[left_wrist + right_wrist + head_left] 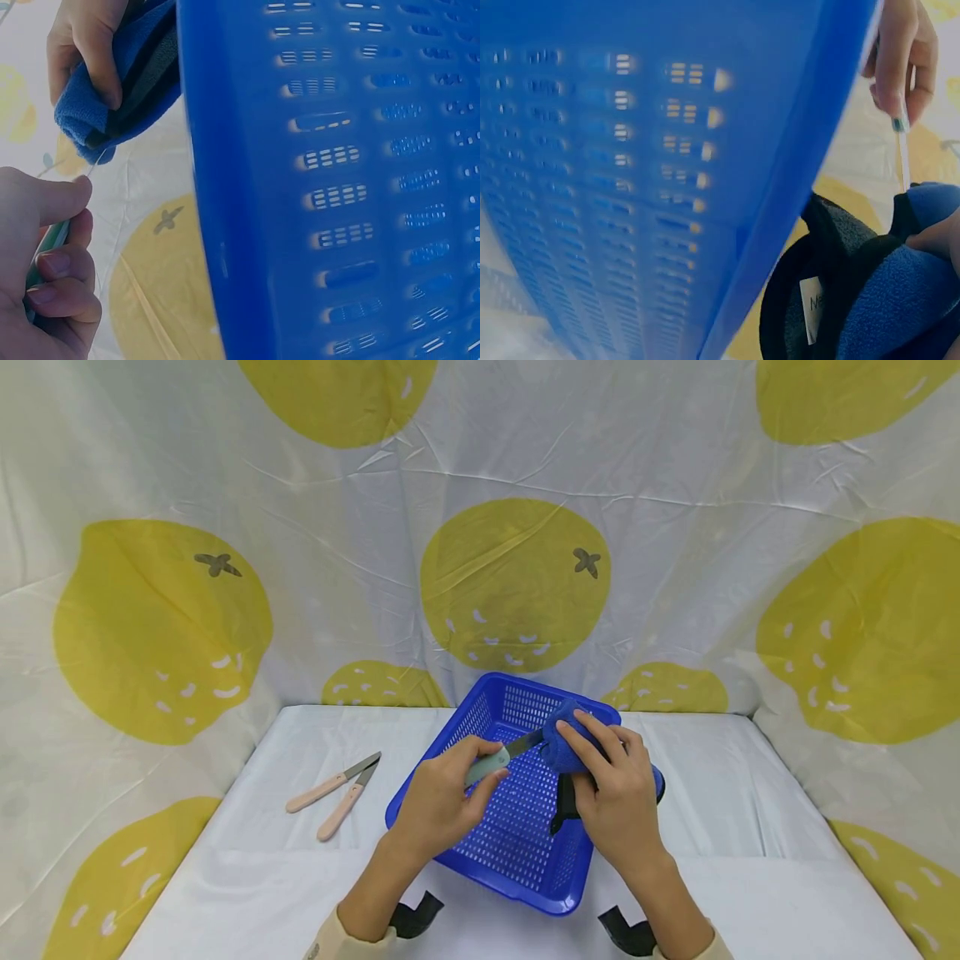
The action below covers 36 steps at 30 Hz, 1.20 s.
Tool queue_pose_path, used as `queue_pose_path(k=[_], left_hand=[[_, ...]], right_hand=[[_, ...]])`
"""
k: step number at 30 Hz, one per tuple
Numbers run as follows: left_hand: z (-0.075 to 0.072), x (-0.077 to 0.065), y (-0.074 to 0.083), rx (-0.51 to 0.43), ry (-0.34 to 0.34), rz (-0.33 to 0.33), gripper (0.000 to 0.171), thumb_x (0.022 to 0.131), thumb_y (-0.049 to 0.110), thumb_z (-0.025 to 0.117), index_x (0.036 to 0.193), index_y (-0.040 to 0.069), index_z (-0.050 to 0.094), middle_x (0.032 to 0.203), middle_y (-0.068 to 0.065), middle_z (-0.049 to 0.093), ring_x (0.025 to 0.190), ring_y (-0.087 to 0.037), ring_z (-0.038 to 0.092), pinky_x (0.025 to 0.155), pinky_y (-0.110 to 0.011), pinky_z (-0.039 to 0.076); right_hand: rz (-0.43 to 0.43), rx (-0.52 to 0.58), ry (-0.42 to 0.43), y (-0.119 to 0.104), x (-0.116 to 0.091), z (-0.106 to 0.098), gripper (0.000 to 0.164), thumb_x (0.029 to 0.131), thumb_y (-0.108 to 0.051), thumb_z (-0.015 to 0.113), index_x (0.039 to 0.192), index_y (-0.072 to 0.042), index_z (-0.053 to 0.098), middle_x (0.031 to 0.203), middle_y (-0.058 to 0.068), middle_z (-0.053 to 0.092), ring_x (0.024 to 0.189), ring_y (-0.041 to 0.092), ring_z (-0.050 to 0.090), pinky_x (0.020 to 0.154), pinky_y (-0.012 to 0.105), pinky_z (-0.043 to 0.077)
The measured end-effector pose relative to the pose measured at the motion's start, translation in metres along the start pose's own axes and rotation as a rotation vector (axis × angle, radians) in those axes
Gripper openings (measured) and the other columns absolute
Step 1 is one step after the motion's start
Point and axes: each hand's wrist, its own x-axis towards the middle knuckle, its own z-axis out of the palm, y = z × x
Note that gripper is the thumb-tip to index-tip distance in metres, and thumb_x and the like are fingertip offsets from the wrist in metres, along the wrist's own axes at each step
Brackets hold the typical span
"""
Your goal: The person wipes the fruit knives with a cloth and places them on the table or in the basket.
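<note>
A small knife (487,766) with a pale green handle is gripped by my left hand (441,793) above the basket. Its blade points right, and the tip goes out of sight at a blue cloth (558,747). My right hand (618,789) holds this folded cloth, with its thumb and fingers pressing the fabric around the blade's end. In the right wrist view the cloth (892,300) shows black edging, a dark side and a white label. The left wrist view shows fingers (67,292) curled round the green handle.
Under both hands stands a blue perforated plastic basket (411,793), set at an angle on the white-covered table (247,893). Two knives with pink handles, one knife (322,792) and another knife (343,810), lie left of it. A lemon-print curtain (517,468) hangs behind and at the sides.
</note>
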Motion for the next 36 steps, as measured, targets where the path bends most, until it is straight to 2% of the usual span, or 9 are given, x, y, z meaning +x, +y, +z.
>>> queue_pose_path(k=[5,8,11,15,19,21,27,36], left_hand=[[-0.001,0.000,-0.001,-0.029,-0.006,-0.034,0.028,0.094,0.014,0.076,0.118,0.006,0.064,0.113,-0.007,0.076,0.085,-0.010,0.070,0.073,-0.021,0.060],[0.000,-0.001,-0.001,-0.042,-0.007,-0.050,0.029,0.094,0.014,0.076,0.119,0.006,0.064,0.114,-0.007,0.075,0.086,-0.010,0.070,0.074,-0.020,0.060],[0.000,-0.001,-0.001,-0.042,-0.010,-0.065,0.028,0.094,0.014,0.076,0.119,0.007,0.064,0.113,-0.006,0.075,0.084,-0.009,0.068,0.072,-0.020,0.059],[-0.001,0.000,-0.001,-0.033,-0.013,-0.066,0.027,0.096,0.016,0.074,0.120,0.008,0.064,0.114,-0.005,0.075,0.086,-0.009,0.068,0.073,-0.021,0.059],[0.000,-0.001,-0.003,-0.026,-0.007,-0.049,0.029,0.094,0.011,0.075,0.121,0.008,0.064,0.114,-0.007,0.075,0.088,-0.010,0.071,0.075,-0.023,0.061],[0.001,-0.001,-0.003,-0.023,-0.001,-0.040,0.032,0.092,0.007,0.077,0.121,0.007,0.064,0.112,-0.007,0.075,0.086,-0.010,0.070,0.074,-0.024,0.061],[0.000,0.000,-0.001,-0.019,0.010,-0.012,0.034,0.088,0.002,0.078,0.119,0.005,0.065,0.101,-0.006,0.074,0.075,-0.009,0.063,0.069,-0.023,0.059],[-0.001,-0.001,-0.001,-0.035,-0.007,0.021,0.030,0.092,0.005,0.075,0.120,0.004,0.064,0.101,-0.006,0.075,0.071,-0.007,0.063,0.067,-0.020,0.057]], right_hand=[[0.022,0.031,0.064,0.005,0.003,-0.005,0.059,0.081,0.012,0.072,0.134,-0.014,0.070,0.140,0.013,0.065,0.113,0.042,0.056,0.096,0.051,0.050],[0.016,0.054,0.078,0.004,0.004,-0.008,0.060,0.080,0.013,0.073,0.134,-0.014,0.070,0.141,0.012,0.065,0.114,0.041,0.056,0.102,0.037,0.048],[-0.015,0.089,0.057,0.000,0.003,-0.008,0.059,0.081,0.011,0.073,0.133,-0.016,0.070,0.141,0.010,0.064,0.118,0.038,0.056,0.109,0.025,0.042],[-0.092,0.126,0.015,-0.011,0.002,-0.002,0.047,0.089,0.000,0.068,0.133,-0.017,0.071,0.140,0.009,0.065,0.117,0.037,0.057,0.107,0.029,0.044],[-0.164,0.145,-0.016,-0.023,0.000,0.005,0.047,0.089,-0.003,0.064,0.133,-0.017,0.070,0.139,0.009,0.066,0.114,0.036,0.058,0.098,0.042,0.050],[-0.183,0.144,-0.040,-0.027,-0.002,0.007,0.054,0.084,0.001,0.065,0.135,-0.017,0.070,0.139,0.008,0.067,0.114,0.034,0.058,0.094,0.045,0.052],[-0.177,0.129,-0.099,-0.031,-0.006,0.010,0.055,0.085,-0.001,0.065,0.137,-0.019,0.068,0.141,0.005,0.065,0.116,0.033,0.057,0.092,0.049,0.052],[-0.127,0.097,-0.091,-0.029,-0.006,0.010,0.056,0.085,0.003,0.066,0.136,-0.020,0.069,0.141,0.005,0.065,0.113,0.034,0.057,0.090,0.051,0.052]])
